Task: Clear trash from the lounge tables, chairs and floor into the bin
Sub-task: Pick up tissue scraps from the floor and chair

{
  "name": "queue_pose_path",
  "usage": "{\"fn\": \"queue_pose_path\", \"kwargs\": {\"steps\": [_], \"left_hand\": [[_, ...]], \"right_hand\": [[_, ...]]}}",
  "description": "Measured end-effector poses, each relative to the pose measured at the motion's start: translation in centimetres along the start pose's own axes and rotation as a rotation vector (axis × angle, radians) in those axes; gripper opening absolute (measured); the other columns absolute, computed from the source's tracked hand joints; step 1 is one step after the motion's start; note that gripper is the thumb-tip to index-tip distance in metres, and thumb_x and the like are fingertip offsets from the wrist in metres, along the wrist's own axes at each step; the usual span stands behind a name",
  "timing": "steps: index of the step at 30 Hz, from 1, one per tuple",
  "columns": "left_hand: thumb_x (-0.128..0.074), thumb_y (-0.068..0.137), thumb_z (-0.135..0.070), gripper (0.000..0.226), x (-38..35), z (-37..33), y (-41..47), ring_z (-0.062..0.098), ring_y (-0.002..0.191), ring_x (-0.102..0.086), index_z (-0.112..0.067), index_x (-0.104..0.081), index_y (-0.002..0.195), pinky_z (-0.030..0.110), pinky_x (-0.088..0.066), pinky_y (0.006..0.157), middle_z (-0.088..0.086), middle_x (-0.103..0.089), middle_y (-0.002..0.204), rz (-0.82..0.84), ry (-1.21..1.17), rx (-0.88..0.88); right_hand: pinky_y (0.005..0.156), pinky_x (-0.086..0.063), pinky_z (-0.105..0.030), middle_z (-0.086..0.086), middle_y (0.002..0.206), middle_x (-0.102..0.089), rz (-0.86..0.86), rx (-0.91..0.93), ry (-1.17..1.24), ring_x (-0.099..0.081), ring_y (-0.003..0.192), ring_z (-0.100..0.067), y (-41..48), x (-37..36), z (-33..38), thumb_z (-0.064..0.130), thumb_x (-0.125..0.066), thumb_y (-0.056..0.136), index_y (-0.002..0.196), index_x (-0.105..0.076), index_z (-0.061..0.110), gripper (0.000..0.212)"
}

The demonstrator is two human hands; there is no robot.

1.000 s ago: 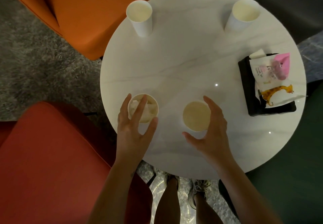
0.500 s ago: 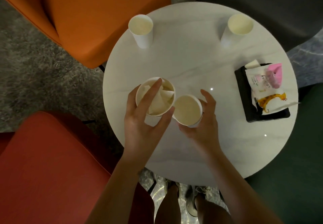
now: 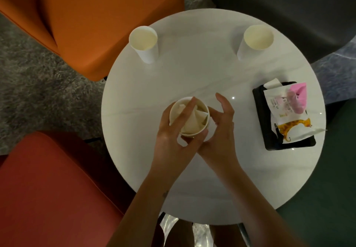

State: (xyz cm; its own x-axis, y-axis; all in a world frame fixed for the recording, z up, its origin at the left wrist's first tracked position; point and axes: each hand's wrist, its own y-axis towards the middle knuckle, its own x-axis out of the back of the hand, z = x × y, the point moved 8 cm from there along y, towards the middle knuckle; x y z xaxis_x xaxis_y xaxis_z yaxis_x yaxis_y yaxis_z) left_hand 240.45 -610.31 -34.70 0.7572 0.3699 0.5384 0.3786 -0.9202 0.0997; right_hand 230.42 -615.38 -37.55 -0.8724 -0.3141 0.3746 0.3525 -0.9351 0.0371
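Table (image 3: pixel 192 77): white, round.
Your left hand (image 3: pixel 171 137): grips tissue-stuffed cup (image 3: pixel 196 131).
Your right hand (image 3: pixel 221 131): curled, grip unclear.
Packet (image 3: pixel 285 112) print: blurred.

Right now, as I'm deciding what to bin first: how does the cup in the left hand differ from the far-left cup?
The held cup has crumpled paper inside; the far-left cup looks empty. The left hand grips the held cup, with one finger across its mouth; the far-left cup stands free on the table. Both are white paper cups, mouths up.
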Motion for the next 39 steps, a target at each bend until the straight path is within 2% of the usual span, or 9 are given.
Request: {"fn": "queue_pose_path", "kwargs": {"steps": [4,10,14,20,23,27,31,35,39], "left_hand": [[-0.071,0.073,-0.028,0.062,-1.6,-0.3,1.5,0.016,0.118,-0.043,-0.009,-0.05,0.127,0.004,-0.036,0.094,0.011,-0.045,0.129,-0.013,0.052,0.001],[-0.068,0.076,-0.034,0.06,-1.5,-1.6,6.1,0.012,0.111,-0.044,-0.006,-0.053,0.127,-0.001,-0.034,0.09,0.012,-0.049,0.123,-0.145,0.08,0.063],[-0.058,0.076,-0.043,0.061,-1.9,-2.7,9.6,0.002,0.113,-0.04,-0.02,-0.048,0.132,-0.003,-0.029,0.092,0.002,-0.044,0.128,-0.2,0.057,0.073],[-0.055,0.077,-0.045,0.057,-3.9,-3.7,13.4,0.001,0.113,-0.037,-0.031,-0.042,0.13,-0.009,-0.025,0.084,-0.001,-0.042,0.13,-0.265,0.075,0.105],[-0.058,0.08,-0.049,0.053,-4.3,-3.7,14.1,-0.007,0.114,-0.038,-0.04,-0.039,0.128,0.007,-0.036,0.093,-0.01,-0.04,0.13,-0.292,0.008,0.14],[-0.058,0.082,-0.047,0.051,-4.5,-4.8,14.7,0.008,0.123,-0.043,-0.037,-0.041,0.129,0.033,-0.044,0.102,-0.005,-0.045,0.134,-0.331,-0.083,0.155],[-0.058,0.084,-0.044,0.051,-4.7,-5.7,15.1,0.014,0.125,-0.043,-0.035,-0.041,0.131,0.039,-0.045,0.101,-0.001,-0.043,0.135,-0.323,-0.126,0.129],[-0.061,0.083,-0.04,0.052,-5.4,-5.6,14.6,0.001,0.114,-0.043,-0.031,-0.041,0.13,0.011,-0.042,0.093,-0.002,-0.041,0.127,-0.262,0.01,0.059],[-0.065,0.08,-0.033,0.055,-5.3,-4.4,13.3,-0.003,0.114,-0.038,-0.028,-0.042,0.13,-0.002,-0.031,0.091,0.004,-0.043,0.129,-0.272,0.098,0.057]], "right_hand": [[0.081,-0.042,-0.006,0.029,0.107,-0.05,0.023,0.014,0.026,-0.05,0.102,0.016,1.8,1.4,-0.7,0.04,-0.08,0.062,0.135,-0.022,0.027,0.094],[0.091,-0.043,-0.049,0.009,0.126,-0.044,0.003,0.118,-0.104,-0.05,0.111,-0.011,6.7,6.1,-1.0,0.033,-0.081,0.063,0.136,-0.024,0.019,0.093],[0.101,-0.041,-0.045,0.013,0.126,-0.041,-0.216,0.029,-0.121,-0.045,0.118,-0.014,11.5,11.0,-3.1,0.014,-0.084,0.064,0.133,-0.031,0.017,0.088],[0.108,-0.03,-0.045,-0.011,0.143,-0.039,-0.253,-0.119,-0.299,-0.038,0.129,-0.027,17.9,12.4,-6.7,0.032,-0.085,0.061,0.141,-0.027,0.009,0.101],[0.102,-0.035,-0.046,-0.015,0.132,-0.048,-0.236,-0.09,-0.295,-0.049,0.117,-0.031,19.1,11.8,-7.2,0.029,-0.083,0.064,0.139,-0.029,0.005,0.096],[0.091,-0.048,-0.052,-0.016,0.118,-0.055,-0.265,0.025,-0.232,-0.057,0.103,-0.03,18.9,11.4,-6.4,0.024,-0.083,0.065,0.134,-0.032,0.002,0.089],[0.077,-0.051,-0.013,0.005,0.112,-0.05,-0.193,0.197,-0.095,-0.056,0.097,-0.004,17.0,9.8,-4.2,0.019,-0.083,0.065,0.129,-0.027,0.016,0.086],[0.075,-0.045,-0.004,0.026,0.111,-0.049,-0.048,0.079,0.011,-0.052,0.1,0.012,15.5,7.5,-3.1,0.023,-0.086,0.06,0.132,-0.031,0.015,0.091],[0.084,-0.048,-0.014,0.008,0.118,-0.056,0.02,0.077,0.019,-0.052,0.107,-0.003,14.9,6.2,-1.1,0.032,-0.077,0.062,0.124,-0.048,0.009,0.073]]}}
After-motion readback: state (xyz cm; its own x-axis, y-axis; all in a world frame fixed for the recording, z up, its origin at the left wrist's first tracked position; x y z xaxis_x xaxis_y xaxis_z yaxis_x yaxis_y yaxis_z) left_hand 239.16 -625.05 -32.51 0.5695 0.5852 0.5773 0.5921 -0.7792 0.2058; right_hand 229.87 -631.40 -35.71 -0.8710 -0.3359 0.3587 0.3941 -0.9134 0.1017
